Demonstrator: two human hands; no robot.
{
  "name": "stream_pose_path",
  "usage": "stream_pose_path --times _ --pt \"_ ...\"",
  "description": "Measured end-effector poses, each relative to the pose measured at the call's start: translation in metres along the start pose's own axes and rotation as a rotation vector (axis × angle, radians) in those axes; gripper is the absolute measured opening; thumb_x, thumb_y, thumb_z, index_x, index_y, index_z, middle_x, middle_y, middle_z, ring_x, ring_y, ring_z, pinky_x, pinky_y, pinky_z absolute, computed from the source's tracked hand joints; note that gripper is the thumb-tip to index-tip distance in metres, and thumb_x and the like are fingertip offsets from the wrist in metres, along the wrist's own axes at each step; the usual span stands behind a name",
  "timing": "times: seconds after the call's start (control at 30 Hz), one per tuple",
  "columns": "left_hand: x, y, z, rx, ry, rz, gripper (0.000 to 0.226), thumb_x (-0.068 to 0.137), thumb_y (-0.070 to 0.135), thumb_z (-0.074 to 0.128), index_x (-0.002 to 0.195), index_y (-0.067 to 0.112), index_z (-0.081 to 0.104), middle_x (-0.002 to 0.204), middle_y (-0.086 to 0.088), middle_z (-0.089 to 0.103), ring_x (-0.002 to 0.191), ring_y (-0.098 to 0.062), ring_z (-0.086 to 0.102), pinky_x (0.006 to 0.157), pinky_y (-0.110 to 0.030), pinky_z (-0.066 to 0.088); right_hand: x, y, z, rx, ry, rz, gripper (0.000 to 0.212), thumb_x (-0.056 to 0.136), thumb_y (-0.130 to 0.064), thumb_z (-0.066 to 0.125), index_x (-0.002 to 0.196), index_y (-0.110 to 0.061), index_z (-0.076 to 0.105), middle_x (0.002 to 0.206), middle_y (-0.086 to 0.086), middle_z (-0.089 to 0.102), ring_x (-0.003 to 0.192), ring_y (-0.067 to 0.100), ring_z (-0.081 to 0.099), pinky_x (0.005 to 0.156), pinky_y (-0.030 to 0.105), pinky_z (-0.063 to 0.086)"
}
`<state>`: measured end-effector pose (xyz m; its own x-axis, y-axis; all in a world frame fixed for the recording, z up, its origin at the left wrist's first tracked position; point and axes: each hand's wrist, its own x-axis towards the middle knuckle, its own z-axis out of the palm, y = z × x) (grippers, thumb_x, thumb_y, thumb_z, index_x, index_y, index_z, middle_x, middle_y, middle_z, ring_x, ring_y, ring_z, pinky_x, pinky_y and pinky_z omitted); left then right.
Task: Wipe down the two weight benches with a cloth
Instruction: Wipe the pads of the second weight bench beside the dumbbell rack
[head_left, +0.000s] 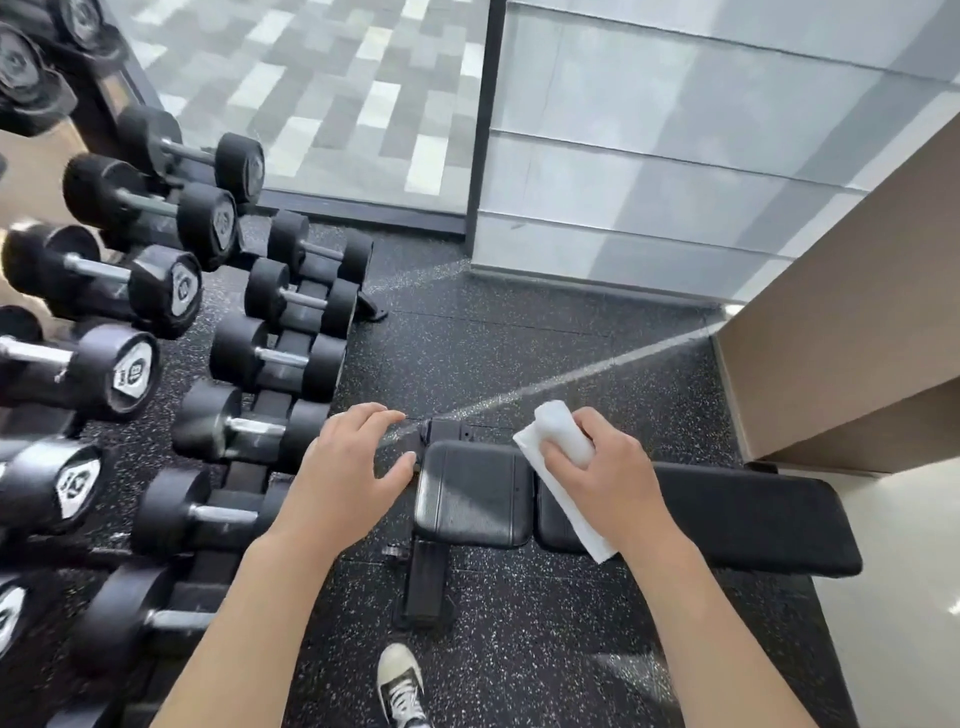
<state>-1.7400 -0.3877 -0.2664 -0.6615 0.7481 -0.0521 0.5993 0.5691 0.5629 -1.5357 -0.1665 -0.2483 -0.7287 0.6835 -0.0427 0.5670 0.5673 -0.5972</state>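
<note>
White cloth (561, 457) (crumpled), padded black bench (753, 514)

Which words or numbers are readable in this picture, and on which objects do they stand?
"10": white end label of one black dumbbell on the rack, possibly; blurred.
White labels on other black dumbbells: too blurred to read.
Black padded bench, white cloth: no text.
</note>
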Motion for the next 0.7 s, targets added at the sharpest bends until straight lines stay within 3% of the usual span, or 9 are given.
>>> stream_pose_path --times 0.27,0.5,0.6,0.7 --pt "0.060 -0.067 0.054 0.048 -0.070 -0.034 0.049 0.095 0.042 0.066 0.139 0.024 0.060 0.143 0.006 0.053 0.136 -0.018 0.045 0.114 -0.045 0.040 0.071 0.042 0.070 -0.069 -0.147 0.003 0.030 0.093 -0.051 0.063 0.089 -0.029 0.044 0.067 -0.007 0.057 0.063 0.012 0.055 0.060 0.032 0.046" --pt "0.082 -0.119 0.158 0.072 -0.086 -0.089 0.055 0.095 0.044 0.063 0.146 0.027 0.052 0.145 0.009 0.051 0.139 -0.015 0.042 0.115 -0.043 0.039 0.128 0.111 0.165 -0.101 -0.300 -0.078 0.024 0.097 -0.046 0.063 0.091 -0.026 0.050 0.073 -0.007 0.060 0.066 0.011 0.057 0.063 0.036 0.047" --pt "0.089 -0.146 0.207 0.068 -0.089 -0.137 0.059 0.095 0.044 0.062 0.149 0.027 0.048 0.147 0.008 0.050 0.140 -0.015 0.041 0.116 -0.043 0.039 0.150 0.139 0.212 -0.140 -0.336 -0.147 0.026 0.098 -0.048 0.060 0.095 -0.022 0.055 0.077 -0.006 0.061 0.071 0.013 0.057 0.069 0.037 0.047" --pt "0.092 -0.176 0.260 0.047 -0.077 -0.178 0.061 0.093 0.040 0.067 0.149 0.023 0.050 0.145 0.005 0.053 0.138 -0.018 0.045 0.114 -0.044 0.041 0.173 0.166 0.267 -0.163 -0.345 -0.228 0.031 0.096 -0.053 0.057 0.091 -0.022 0.053 0.074 -0.006 0.057 0.068 0.014 0.055 0.065 0.035 0.043"
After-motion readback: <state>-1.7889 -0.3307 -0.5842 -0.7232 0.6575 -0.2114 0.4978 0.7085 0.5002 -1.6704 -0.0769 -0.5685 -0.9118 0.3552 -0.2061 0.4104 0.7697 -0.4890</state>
